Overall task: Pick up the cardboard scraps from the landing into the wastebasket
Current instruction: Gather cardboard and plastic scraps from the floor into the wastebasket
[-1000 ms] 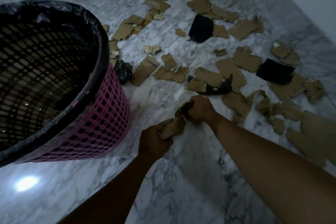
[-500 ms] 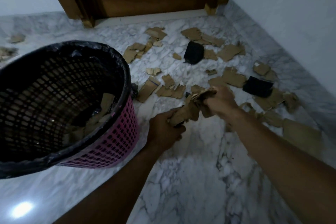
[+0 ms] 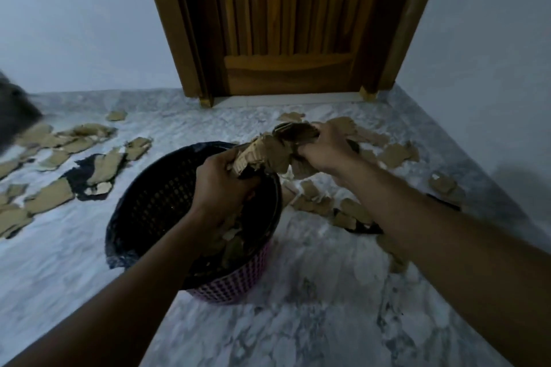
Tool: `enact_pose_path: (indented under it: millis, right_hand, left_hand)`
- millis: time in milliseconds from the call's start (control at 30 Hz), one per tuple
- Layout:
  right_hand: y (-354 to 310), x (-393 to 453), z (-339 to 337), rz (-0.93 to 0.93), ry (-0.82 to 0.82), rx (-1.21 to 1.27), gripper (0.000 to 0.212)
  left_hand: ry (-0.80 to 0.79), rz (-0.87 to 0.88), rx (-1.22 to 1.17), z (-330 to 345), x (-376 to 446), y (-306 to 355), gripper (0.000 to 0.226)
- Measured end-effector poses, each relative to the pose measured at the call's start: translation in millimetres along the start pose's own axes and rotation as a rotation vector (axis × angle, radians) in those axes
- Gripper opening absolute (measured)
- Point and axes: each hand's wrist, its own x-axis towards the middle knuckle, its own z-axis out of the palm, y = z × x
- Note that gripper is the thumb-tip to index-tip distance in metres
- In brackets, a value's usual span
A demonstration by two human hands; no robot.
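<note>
The floor (image 3: 313,322) at the lower centre is polished grey-white marble, smooth with a faint sheen; the scraps (image 3: 268,155) at centre are matt brown cardboard, rough-torn, corrugation showing; the wastebasket (image 3: 238,283) is pink plastic lattice lined with a glossy black bag (image 3: 119,256); the door (image 3: 286,24) at the top is grooved varnished wood.

Both hands (image 3: 222,179) lifted the scraps (image 3: 268,152) over the wastebasket (image 3: 155,202).

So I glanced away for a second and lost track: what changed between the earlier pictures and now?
Both hands, left hand and right hand, lifted the bundle of cardboard scraps off the marble floor and carried it left, above the wastebasket rim. Neither grip has released. Unchanged: loose scraps remain scattered on the floor.
</note>
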Motion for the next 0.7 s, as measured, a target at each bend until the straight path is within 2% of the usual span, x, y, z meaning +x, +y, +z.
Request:
enact_pose_path:
  millis: [100, 133, 233, 300, 367, 467, 533, 600, 633, 700]
  right_hand:
    - [-10, 3, 54, 0.044, -0.11, -0.037, 0.044]
    - [-9, 5, 70, 0.069, -0.185, -0.045, 0.052]
    - [-8, 1, 102, 0.045, -0.464, -0.219, 0.051]
    - [-3, -1, 113, -0.036, -0.512, -0.341, 0.064]
    - [4, -5, 120, -0.12, -0.436, -0.352, 0.061]
    - [24, -14, 129, -0.245, -0.053, -0.278, 0.037]
    - [36, -25, 132, -0.198, 0.224, -0.226, 0.034]
    - [49, -35, 134, -0.091, 0.43, -0.236, 0.041]
    - [55, -39, 134, -0.008, 0.467, -0.253, 0.048]
    - [64, -44, 133, 0.205, 0.326, -0.21, 0.061]
  left_hand:
    - [-0.058, -0.108, 0.146, -42, -2, -33, 0.047]
    - [-0.12, -0.151, 0.202, -52, -4, -46, 0.051]
    - [-0.349, -0.247, 0.405, -72, -13, -83, 0.076]
    - [-0.488, -0.236, 0.587, -85, -21, -100, 0.091]
    - [-0.555, -0.212, 0.724, -97, -27, -111, 0.096]
    - [-0.524, -0.159, 0.741, -116, -38, -116, 0.089]
    - [-0.413, -0.05, 0.694, -126, -45, -114, 0.079]
    - [-0.173, 0.022, 0.701, -133, -52, -117, 0.071]
    - [-0.053, -0.026, 0.708, -136, -56, -119, 0.069]
    - [0.03, -0.292, 0.643, -141, -62, -128, 0.072]
